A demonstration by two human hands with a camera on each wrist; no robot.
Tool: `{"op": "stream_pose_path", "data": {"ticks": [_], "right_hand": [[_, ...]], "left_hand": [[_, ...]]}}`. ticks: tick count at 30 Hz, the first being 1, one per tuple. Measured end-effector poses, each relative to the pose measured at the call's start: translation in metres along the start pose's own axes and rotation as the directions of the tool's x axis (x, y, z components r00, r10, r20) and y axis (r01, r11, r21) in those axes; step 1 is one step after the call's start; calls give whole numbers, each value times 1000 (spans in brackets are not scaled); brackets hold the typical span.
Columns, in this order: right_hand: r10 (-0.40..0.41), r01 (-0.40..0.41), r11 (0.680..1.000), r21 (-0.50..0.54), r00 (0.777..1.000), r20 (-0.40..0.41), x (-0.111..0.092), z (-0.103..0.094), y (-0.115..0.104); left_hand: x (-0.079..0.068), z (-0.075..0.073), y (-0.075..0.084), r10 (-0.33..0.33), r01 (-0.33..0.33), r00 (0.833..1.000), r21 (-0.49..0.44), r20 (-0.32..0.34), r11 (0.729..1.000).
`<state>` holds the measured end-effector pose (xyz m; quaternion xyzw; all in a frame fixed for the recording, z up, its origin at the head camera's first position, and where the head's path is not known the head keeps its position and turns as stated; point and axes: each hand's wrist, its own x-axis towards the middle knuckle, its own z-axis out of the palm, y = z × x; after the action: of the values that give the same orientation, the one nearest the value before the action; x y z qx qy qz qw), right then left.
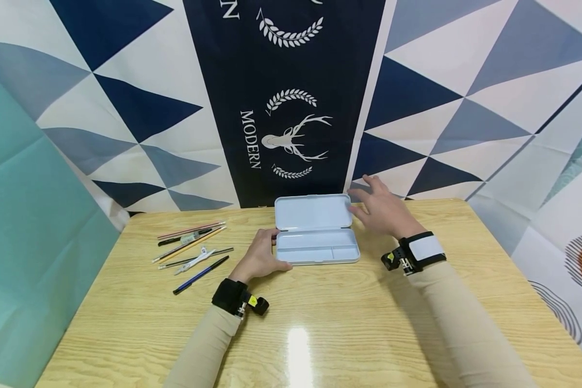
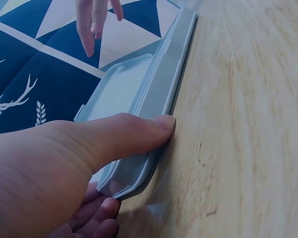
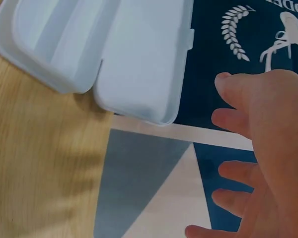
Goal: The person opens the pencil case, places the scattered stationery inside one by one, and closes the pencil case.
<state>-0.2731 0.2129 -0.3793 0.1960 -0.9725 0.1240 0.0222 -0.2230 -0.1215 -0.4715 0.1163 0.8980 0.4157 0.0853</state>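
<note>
A pale blue pencil case (image 1: pixel 304 255) lies with its lid (image 1: pixel 312 213) raised at the back of the table. Its tray has divided compartments with nothing in them. My left hand (image 1: pixel 261 257) grips the case's left end; in the left wrist view the thumb (image 2: pixel 144 134) presses the front wall and the fingers curl at the end. Beside the lid's right edge hovers my right hand (image 1: pixel 385 209), fingers spread and holding nothing. From the right wrist, those fingers show apart from the lid (image 3: pixel 144 64).
Left of the case, several pencils and pens lie in a loose group, among them a blue pen (image 1: pixel 201 275), a yellow pencil (image 1: pixel 194 243) and a white compass (image 1: pixel 195 261). A patterned cloth (image 1: pixel 291 70) hangs along the table's back edge.
</note>
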Motion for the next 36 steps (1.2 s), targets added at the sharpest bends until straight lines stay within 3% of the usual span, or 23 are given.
{"op": "stream_pose_path", "data": {"ticks": [6,10,14,26,31,36], "right_hand": [[43,-39,989,146,999,-27,-3,-7,-4],[89,-76,950,304,996,-28,-5,-12,-5],[136,-134,902,409,990,26,-6,-12,-6],[138,-164,870,465,986,89,-25,12,2],[182,-241,822,515,970,164,-25,24,3],[212,-308,805,507,948,238,-25,34,0]], "left_hand": [[0,1,0,-3,3,1000,8,-6,1000],[1,2,-1,6,-6,1000,16,-6,1000],[2,2,-2,10,-10,1000,17,-7,1000],[4,5,-3,10,-10,1000,15,-1,1000],[3,4,-3,-2,2,1000,18,-1,1000],[3,3,-4,1,-1,1000,24,-2,1000]]}}
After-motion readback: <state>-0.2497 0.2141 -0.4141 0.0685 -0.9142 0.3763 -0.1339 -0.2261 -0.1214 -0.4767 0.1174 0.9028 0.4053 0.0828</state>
